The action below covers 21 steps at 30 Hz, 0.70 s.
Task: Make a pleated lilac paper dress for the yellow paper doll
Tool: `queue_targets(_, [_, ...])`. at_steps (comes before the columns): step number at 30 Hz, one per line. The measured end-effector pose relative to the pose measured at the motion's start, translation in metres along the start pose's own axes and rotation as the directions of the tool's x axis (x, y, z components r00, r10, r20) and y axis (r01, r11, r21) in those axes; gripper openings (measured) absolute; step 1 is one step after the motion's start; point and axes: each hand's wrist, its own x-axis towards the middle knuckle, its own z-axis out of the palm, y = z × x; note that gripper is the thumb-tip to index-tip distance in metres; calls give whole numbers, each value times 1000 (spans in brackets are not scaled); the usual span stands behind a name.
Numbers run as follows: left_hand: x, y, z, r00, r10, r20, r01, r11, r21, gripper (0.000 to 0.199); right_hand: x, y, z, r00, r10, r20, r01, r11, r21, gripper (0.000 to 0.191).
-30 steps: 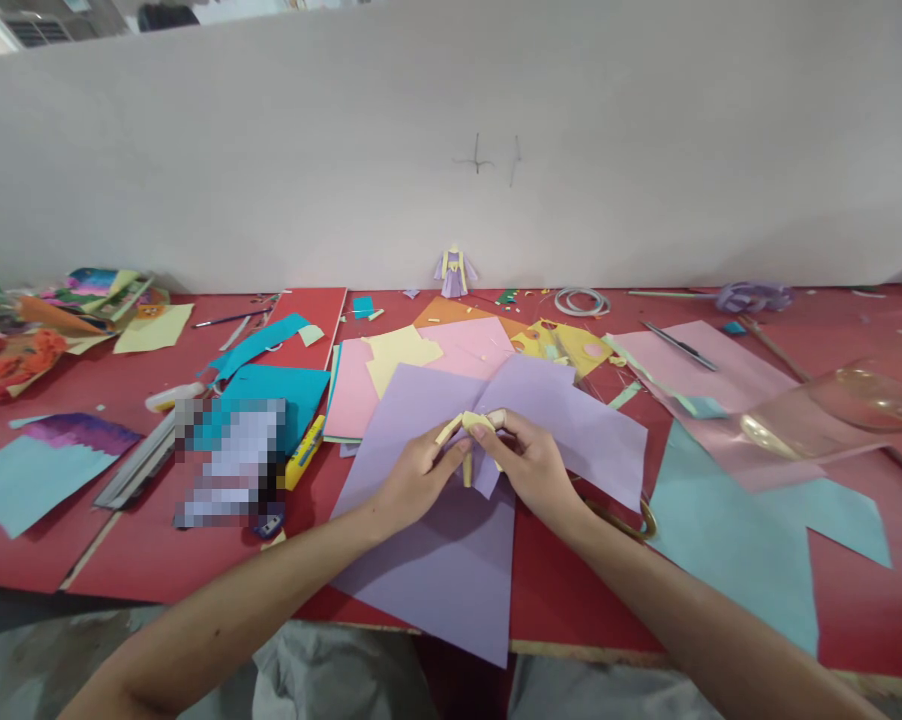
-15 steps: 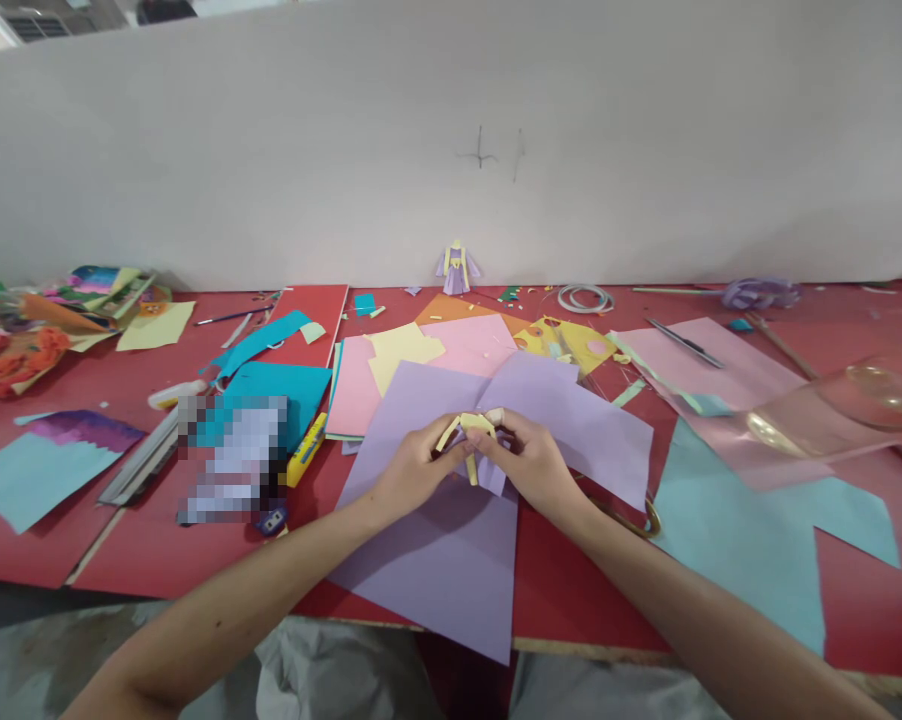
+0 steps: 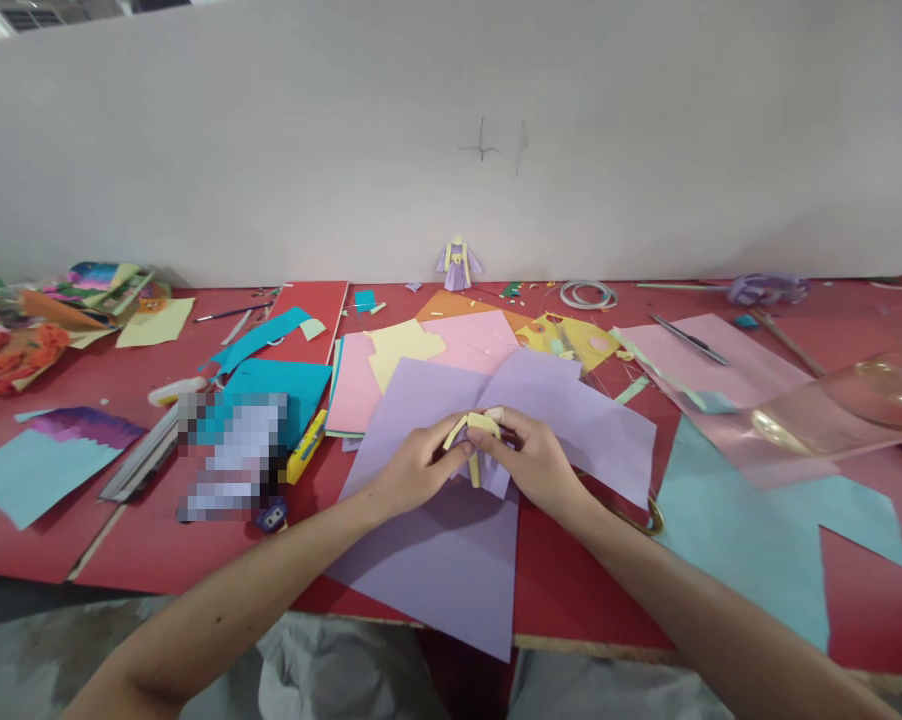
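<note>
Table edge: the red-topped table [image 3: 586, 590] had a raw, pale, rough front edge, and a large smooth lilac paper sheet [image 3: 451, 570] hung over it.
Left hand [image 3: 413, 472]: fingers curled nearly closed, thumb pressing on a small pale-yellow and lilac paper piece [image 3: 484, 424].
Right hand [image 3: 539, 468]: likewise bent almost closed, thumb and fingers pinching the paper piece from the other side.
Paper piece: held between both hands above the lilac sheet, a narrow yellow strip pointing down; the fingers hid much of it.
Brass loop: a curved brass-coloured metal loop [image 3: 655, 515] showed beside the right forearm, partly hidden.
Blue paper: a flat pale-blue sheet [image 3: 743, 540] with angular cut edges lay to the right.
Yellow tool: a slim yellow plastic tool [image 3: 307, 448] lay left of the lilac paper.
See-through vessel: a rounded, glossy, amber-tinted clear vessel [image 3: 811, 405] lay at the right; I couldn't tell whether anything was in it.
White bottle: a small white plastic bottle [image 3: 177, 390] lay on its side at the left, contents hidden.
Wire: a thin whitish coil [image 3: 588, 294] lay near the wall.
Figure: a lilac-and-yellow paper figure [image 3: 458, 262] stood upright by the smooth white wall [image 3: 271, 160].
</note>
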Motion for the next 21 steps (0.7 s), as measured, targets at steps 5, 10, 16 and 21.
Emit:
queue_targets(5, [-1, 3, 1, 997, -50, -52, 48, 998, -39, 44, 1, 0, -1, 1000, 11, -23, -10, 1000, 24, 30])
queue_targets(10, [-3, 5, 2, 990, -105, -92, 101, 994, -44, 43, 1, -1, -1, 999, 22, -32, -21, 999, 48, 35])
queue_targets(16, [-1, 5, -1, 989, -108, -104, 79, 966, -246, 43, -1, 0, -3, 999, 44, -5, -44, 991, 125, 44])
queue_targets(21, [2, 2, -2, 981, -183, -58, 131, 858, -496, 49, -3, 1, -4, 991, 81, 102, -113, 926, 362, 38])
